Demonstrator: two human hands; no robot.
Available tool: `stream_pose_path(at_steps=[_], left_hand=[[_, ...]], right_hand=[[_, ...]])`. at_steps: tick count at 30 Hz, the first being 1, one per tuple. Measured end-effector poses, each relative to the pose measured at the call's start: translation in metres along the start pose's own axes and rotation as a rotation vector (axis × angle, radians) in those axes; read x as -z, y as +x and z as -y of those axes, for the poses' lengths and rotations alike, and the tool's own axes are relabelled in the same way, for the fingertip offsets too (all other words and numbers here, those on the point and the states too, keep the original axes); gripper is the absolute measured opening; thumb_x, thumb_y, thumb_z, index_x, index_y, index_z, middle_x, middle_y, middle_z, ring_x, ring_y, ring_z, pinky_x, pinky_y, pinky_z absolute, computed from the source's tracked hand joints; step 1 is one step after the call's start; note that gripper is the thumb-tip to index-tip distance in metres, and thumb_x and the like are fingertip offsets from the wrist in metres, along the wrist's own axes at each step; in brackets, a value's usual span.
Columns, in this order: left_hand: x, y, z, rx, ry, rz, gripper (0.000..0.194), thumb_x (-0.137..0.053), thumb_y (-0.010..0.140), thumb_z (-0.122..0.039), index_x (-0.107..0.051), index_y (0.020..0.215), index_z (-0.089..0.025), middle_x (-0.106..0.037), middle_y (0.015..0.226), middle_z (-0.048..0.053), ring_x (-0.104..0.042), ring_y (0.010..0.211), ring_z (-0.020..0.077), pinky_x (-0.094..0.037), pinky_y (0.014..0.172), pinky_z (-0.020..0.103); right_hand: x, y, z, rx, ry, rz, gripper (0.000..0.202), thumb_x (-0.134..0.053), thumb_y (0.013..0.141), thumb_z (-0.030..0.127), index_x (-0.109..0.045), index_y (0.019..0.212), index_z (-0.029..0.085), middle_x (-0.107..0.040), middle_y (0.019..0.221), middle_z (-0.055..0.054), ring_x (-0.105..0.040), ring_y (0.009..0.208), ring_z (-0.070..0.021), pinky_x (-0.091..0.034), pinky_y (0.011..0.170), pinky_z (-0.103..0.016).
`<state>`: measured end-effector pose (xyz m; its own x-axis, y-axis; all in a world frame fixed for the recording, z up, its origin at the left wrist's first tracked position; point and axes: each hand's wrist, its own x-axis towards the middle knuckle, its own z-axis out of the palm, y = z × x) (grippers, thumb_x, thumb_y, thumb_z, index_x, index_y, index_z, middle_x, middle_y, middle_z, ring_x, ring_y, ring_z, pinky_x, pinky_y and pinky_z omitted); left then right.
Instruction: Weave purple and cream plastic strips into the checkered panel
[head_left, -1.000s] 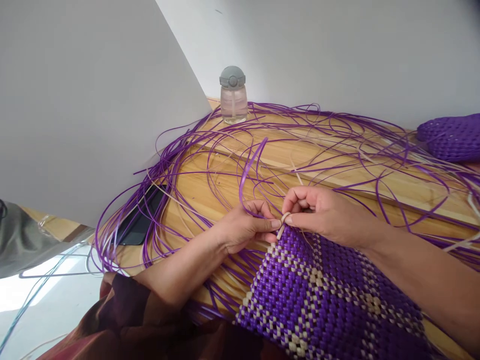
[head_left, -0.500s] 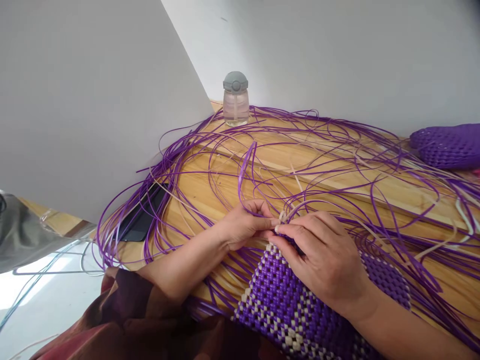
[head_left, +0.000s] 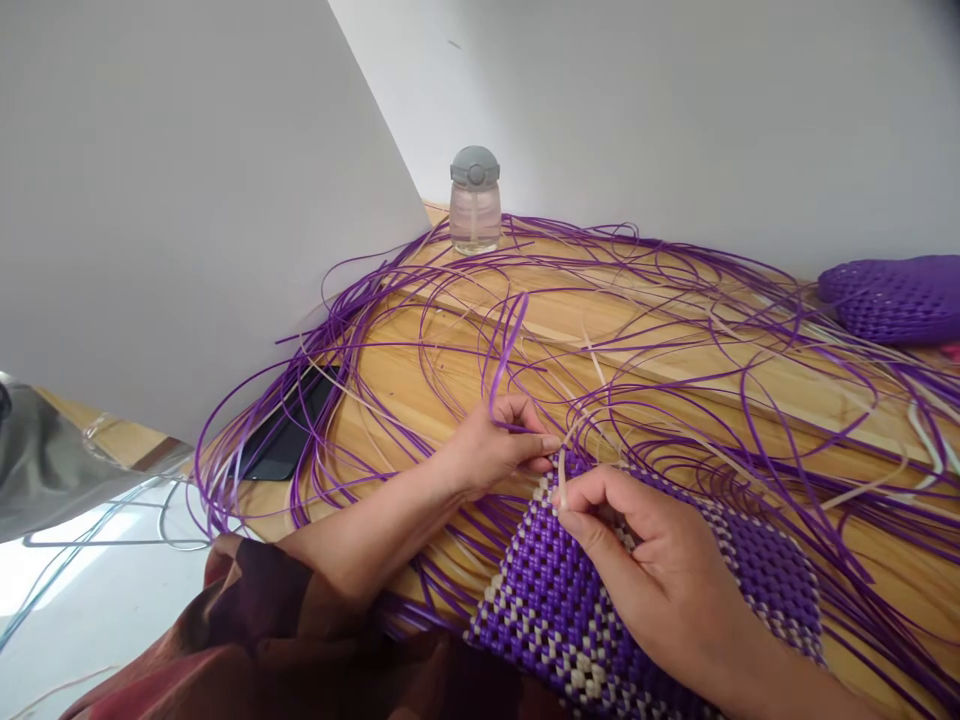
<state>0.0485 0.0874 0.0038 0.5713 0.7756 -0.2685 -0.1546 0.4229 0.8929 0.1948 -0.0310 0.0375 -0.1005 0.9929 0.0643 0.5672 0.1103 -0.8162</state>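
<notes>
A purple and cream woven piece (head_left: pixel 547 580), made of plastic strips, lies in front of me at the table's near edge. My left hand (head_left: pixel 499 445) is closed at its upper left corner, thumb and finger pinched together. From this hand a purple strip (head_left: pixel 510 345) loops upward; the fingers cover exactly how it is gripped. My right hand (head_left: pixel 660 570) is above the weave, pinching a cream strip (head_left: pixel 564 470) between thumb and forefinger. That strip bends down from the weave's top edge, and the hand hides part of the pattern.
Long loose purple strips (head_left: pixel 352 310) spread across the wooden table (head_left: pixel 397 370). At the back stands a bottle with a grey lid (head_left: pixel 475 205). A dark flat device (head_left: pixel 289 430) lies under strips at left, a purple woven item (head_left: pixel 892 300) at far right.
My right hand has moved down and toward me from the corner, drawing the cream strip over the weave's edge. The left hand stays near the corner.
</notes>
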Motion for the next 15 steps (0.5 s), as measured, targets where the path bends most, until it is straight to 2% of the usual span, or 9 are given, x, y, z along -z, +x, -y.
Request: stream_pose_path(at_steps=[3, 7, 10, 12, 15], left_hand=[[0.002, 0.002, -0.002, 0.015, 0.021, 0.018, 0.037, -0.086, 0.059, -0.026, -0.053, 0.067, -0.011, -0.066, 0.066, 0.001, -0.060, 0.051, 0.0062, -0.049, 0.051, 0.017], [0.007, 0.003, -0.007, 0.144, 0.055, 0.123, 0.039, -0.086, 0.059, -0.035, -0.058, 0.074, -0.012, -0.064, 0.063, -0.001, -0.058, 0.047, 0.0068, -0.049, 0.045, 0.016], [0.007, 0.003, -0.007, 0.222, 0.055, 0.221, 0.042, -0.084, 0.061, -0.044, -0.063, 0.076, -0.011, -0.064, 0.062, 0.000, -0.059, 0.048, 0.0076, -0.050, 0.044, 0.016], [0.005, 0.003, -0.004, 0.213, 0.050, 0.210, 0.043, -0.085, 0.059, -0.046, -0.064, 0.072, -0.010, -0.064, 0.061, 0.001, -0.059, 0.047, 0.0077, -0.050, 0.045, 0.017], [0.001, 0.004, 0.002, 0.133, 0.063, 0.107, 0.041, -0.086, 0.058, -0.043, -0.064, 0.068, -0.010, -0.063, 0.057, 0.001, -0.056, 0.043, 0.0071, -0.048, 0.043, 0.017]], right_hand=[[-0.005, -0.004, -0.002, -0.155, 0.156, 0.057, 0.017, -0.047, 0.098, 0.032, -0.055, 0.086, 0.023, -0.054, 0.075, 0.001, -0.050, 0.069, -0.0136, -0.042, 0.065, -0.026], [-0.006, -0.008, -0.002, -0.173, 0.222, 0.015, 0.016, -0.051, 0.096, 0.035, -0.056, 0.088, 0.023, -0.054, 0.075, 0.001, -0.049, 0.068, -0.0123, -0.042, 0.064, -0.024], [-0.004, -0.007, -0.001, -0.194, 0.246, 0.003, 0.015, -0.054, 0.094, 0.035, -0.058, 0.090, 0.022, -0.059, 0.077, 0.001, -0.053, 0.069, -0.0126, -0.044, 0.065, -0.024], [-0.002, -0.003, 0.000, -0.250, 0.299, 0.025, 0.018, -0.055, 0.094, 0.038, -0.058, 0.088, 0.021, -0.063, 0.080, -0.001, -0.057, 0.072, -0.0132, -0.046, 0.067, -0.025], [-0.002, 0.005, 0.003, -0.395, 0.457, 0.105, 0.026, -0.057, 0.091, 0.044, -0.057, 0.084, 0.019, -0.066, 0.074, -0.002, -0.058, 0.065, -0.0125, -0.048, 0.063, -0.025]])
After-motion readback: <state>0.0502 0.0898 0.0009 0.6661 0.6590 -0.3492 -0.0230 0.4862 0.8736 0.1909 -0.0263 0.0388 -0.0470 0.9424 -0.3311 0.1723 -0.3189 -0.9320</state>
